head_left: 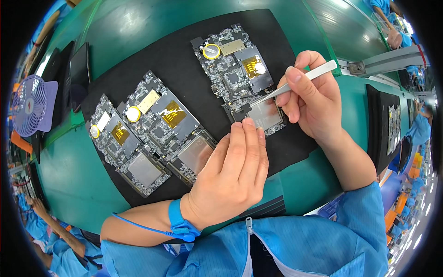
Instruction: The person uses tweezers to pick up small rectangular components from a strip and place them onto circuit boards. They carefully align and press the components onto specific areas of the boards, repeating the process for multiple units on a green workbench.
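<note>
My right hand [314, 99] grips a pair of silvery tweezers [318, 71] between thumb and fingers. The tips slant down to the circuit board [233, 76] at the right of the black mat, just above its metal shield [265, 115]. A small black patch [241, 112] lies by the tips; whether they pinch it I cannot tell. At the near left edge of the same board, my left hand [230, 173] presses its bent fingertips close together, its thumb hidden. The board carries a yellow-rimmed coin cell [211, 51] and an amber film square [254, 66].
Two similar boards, a middle one [157, 117] and a leftmost one [110, 134], lie on the black mat [180, 69] over a green table [69, 180]. A purple fan [34, 104] stands left. Another dark mat with a board [393, 124] is at right. A blue wrist strap [176, 217] trails a cord.
</note>
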`<act>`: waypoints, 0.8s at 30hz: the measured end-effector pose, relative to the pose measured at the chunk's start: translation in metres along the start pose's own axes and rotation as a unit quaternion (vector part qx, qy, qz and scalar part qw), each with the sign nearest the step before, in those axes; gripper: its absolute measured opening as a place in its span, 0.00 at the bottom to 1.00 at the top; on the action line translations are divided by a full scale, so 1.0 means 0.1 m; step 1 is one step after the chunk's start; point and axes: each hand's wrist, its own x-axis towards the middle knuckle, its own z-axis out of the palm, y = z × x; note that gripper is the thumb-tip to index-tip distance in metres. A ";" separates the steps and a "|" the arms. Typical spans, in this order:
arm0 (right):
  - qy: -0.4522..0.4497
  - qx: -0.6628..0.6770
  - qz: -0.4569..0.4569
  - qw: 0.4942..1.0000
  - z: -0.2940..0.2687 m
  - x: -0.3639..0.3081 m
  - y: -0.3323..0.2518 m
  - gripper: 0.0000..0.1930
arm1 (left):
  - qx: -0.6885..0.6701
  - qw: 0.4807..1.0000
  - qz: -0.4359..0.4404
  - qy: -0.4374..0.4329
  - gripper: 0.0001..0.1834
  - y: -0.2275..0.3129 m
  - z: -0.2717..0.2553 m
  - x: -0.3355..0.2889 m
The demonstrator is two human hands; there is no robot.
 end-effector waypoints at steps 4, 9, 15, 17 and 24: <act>0.003 -0.002 0.002 1.000 0.02 -0.01 0.00 0.10 | 0.000 1.000 0.000 -0.003 0.14 0.00 -0.02 0.01; 0.003 -0.018 -0.006 1.000 0.02 -0.01 0.02 0.10 | -0.001 1.000 0.002 -0.001 0.15 0.00 -0.01 0.00; 0.004 -0.014 -0.005 1.000 0.03 -0.02 0.00 0.10 | -0.022 0.999 -0.015 0.025 0.12 0.00 0.01 0.01; 0.003 -0.012 -0.005 1.000 0.03 -0.02 0.00 0.10 | -0.026 0.998 -0.038 0.040 0.11 0.01 0.05 0.01; 0.013 -0.011 -0.004 1.000 0.03 -0.03 0.02 0.10 | -0.065 0.996 -0.063 -0.004 0.17 -0.01 0.03 0.01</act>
